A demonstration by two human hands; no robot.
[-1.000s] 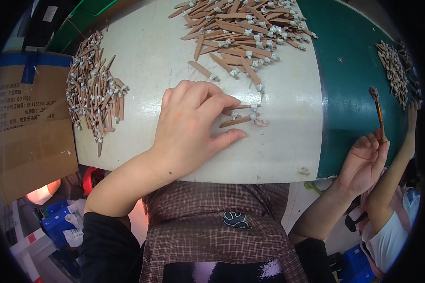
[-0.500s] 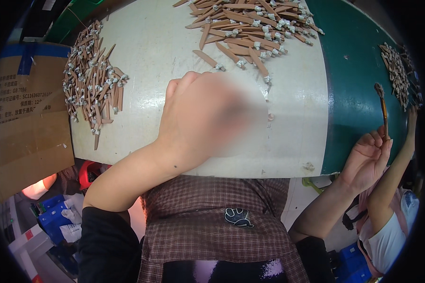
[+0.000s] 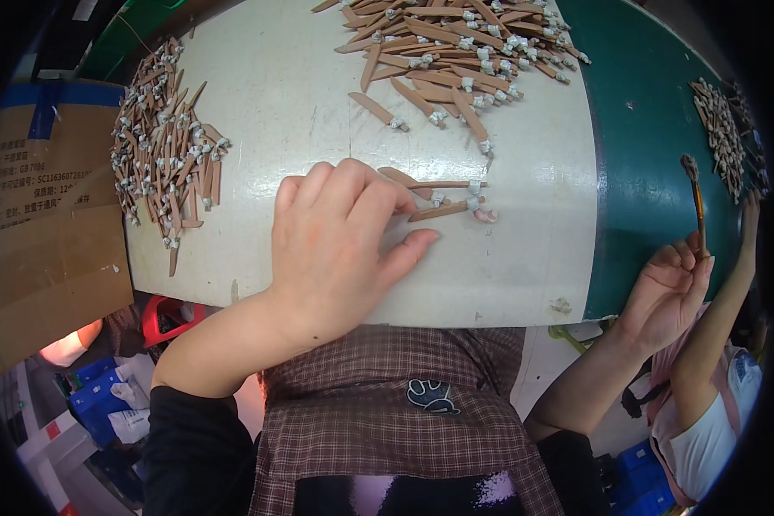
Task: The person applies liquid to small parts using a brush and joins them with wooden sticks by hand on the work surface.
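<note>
Sticks (image 3: 437, 211), the small group in front of you, lie on the white tabletop (image 3: 525, 275) just right of your left hand (image 3: 327, 236), past its fingertips. Long axes run mainly left to right: the bare wood ends face your left fingers, the pale clumps (image 3: 476, 204) sit at the far right ends. Lower stick tilts slightly, clump end farther from you; the one above it is nearly level. A third slants the other way, partly behind them.

Your left grip: thumb stands clear of the forefinger, a visible gap, nothing seen pinched in it. Fingertips cover the left side of the group; can't make out whether they touch wood or hover.

Your right hand (image 3: 666, 292) is closed around a brush (image 3: 698, 206), thumb against fingers, bristle end uppermost in view. It's well apart from the group, off to the right by the green surface (image 3: 632, 163).

So left hand is clearly nearer, clumps point toward the brush side, and bare tabletop separates clumps from brush
</note>
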